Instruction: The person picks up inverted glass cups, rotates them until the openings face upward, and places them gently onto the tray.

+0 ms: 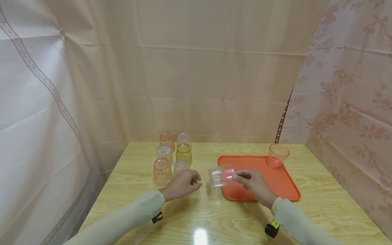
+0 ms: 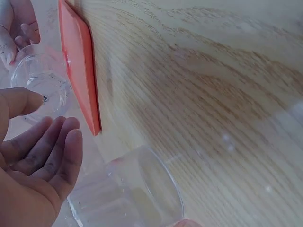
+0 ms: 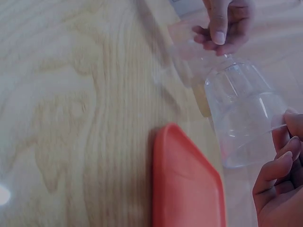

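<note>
My right hand [image 1: 256, 185] pinches the rim of a clear cup [image 1: 218, 176] between thumb and fingers. The cup lies sideways in the air near the left edge of the red tray [image 1: 289, 190], its base toward my left hand [image 1: 182, 183]. That hand holds nothing; its fingers are loosely bent, a short way from the cup's base. In the left wrist view, its thumb overlaps the base of the held cup [image 2: 47, 80]. An upside-down clear cup [image 1: 182, 164] stands just behind the left hand, partly hidden by it.
At left, several upside-down cups stand grouped: a near pink cup [image 1: 162, 172], a clear cup [image 1: 164, 152], a yellow cup [image 1: 184, 154], a far pink cup [image 1: 166, 140] and a far clear cup [image 1: 183, 137]. An upright pink cup [image 1: 277, 156] stands at the tray's back right corner. Curtains surround the table.
</note>
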Available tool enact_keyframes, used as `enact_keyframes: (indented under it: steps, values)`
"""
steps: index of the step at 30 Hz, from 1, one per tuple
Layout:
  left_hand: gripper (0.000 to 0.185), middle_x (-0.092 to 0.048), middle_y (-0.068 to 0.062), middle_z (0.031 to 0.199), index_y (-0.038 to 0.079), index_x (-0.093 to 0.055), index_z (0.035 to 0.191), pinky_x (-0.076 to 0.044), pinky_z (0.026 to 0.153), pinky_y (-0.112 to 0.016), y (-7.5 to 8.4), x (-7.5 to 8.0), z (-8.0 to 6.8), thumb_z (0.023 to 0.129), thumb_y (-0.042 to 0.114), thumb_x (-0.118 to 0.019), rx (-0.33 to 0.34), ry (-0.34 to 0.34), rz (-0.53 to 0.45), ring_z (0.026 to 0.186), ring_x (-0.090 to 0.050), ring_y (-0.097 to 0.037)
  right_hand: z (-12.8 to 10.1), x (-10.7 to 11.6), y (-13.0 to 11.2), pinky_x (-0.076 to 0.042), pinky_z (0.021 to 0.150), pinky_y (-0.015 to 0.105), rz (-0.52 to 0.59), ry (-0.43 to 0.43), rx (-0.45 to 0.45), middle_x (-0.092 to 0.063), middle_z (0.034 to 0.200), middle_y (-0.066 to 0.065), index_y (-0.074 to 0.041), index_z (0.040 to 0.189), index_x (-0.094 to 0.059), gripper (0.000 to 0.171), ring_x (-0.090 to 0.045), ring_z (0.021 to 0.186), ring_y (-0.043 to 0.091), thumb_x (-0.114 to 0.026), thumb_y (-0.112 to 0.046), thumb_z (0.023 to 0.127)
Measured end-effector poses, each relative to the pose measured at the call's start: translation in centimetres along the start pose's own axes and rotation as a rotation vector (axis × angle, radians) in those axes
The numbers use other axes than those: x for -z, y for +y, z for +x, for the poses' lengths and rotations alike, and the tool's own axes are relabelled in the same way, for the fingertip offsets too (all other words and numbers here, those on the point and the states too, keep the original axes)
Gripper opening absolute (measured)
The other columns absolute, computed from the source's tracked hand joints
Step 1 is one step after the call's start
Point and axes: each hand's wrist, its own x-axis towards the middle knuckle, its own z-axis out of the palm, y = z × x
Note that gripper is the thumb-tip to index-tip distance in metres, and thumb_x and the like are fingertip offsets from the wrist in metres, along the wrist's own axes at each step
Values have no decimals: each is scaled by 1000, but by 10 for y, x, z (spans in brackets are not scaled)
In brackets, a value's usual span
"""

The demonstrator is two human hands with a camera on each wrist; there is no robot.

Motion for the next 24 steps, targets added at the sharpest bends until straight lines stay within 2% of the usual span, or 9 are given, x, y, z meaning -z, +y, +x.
enact_keyframes:
  steps: [3, 8, 11, 15, 18, 24]
  values:
    - [7, -66, 9, 77, 10, -74, 91, -50, 63, -21, 0, -4, 3, 94, 16, -73, 9, -18, -14, 68, -56, -1, -1, 6, -1, -47, 68, 31, -28, 1, 15, -72, 108, 5, -6, 116, -74, 36, -54, 83, 22, -75, -35, 95]
    - [12, -64, 11, 73, 12, -72, 84, -48, 58, -20, 0, -14, 8, 95, 15, -72, 14, -49, -22, 60, -53, 1, -3, 15, -6, -45, 65, 30, -70, 20, 9, -72, 109, 6, -9, 118, -74, 37, -51, 77, 20, -74, -39, 95]
    - [14, -64, 11, 72, 12, -72, 82, -48, 59, -19, 2, -21, 11, 95, 16, -72, 20, -63, -12, 59, -51, 1, -5, 19, -8, -49, 76, 33, -99, 25, 29, -73, 112, 6, -9, 119, -73, 36, -60, 88, 18, -73, -37, 96]
    - [16, -62, 11, 70, 12, -71, 81, -47, 56, -19, 7, -28, 16, 96, 18, -71, 49, -92, -37, 56, -49, 0, -7, 23, -8, -50, 95, 46, -143, 23, 89, -73, 117, 7, -8, 121, -73, 35, -65, 110, 23, -71, -36, 98]
    - [18, -62, 11, 68, 11, -71, 80, -46, 53, -19, 10, -33, 20, 97, 17, -70, 56, -109, -53, 53, -49, -1, -7, 25, -8, -51, 94, 48, -174, 38, 108, -74, 117, 6, -9, 119, -75, 35, -65, 111, 23, -71, -36, 98]
    - [21, -60, 12, 65, 13, -70, 77, -45, 52, -19, 12, -43, 30, 97, 19, -70, 64, -110, -13, 52, -49, -1, -9, 30, -9, -52, 79, 37, -258, 60, 154, -75, 111, 5, -9, 116, -75, 30, -66, 99, 25, -71, -33, 98]
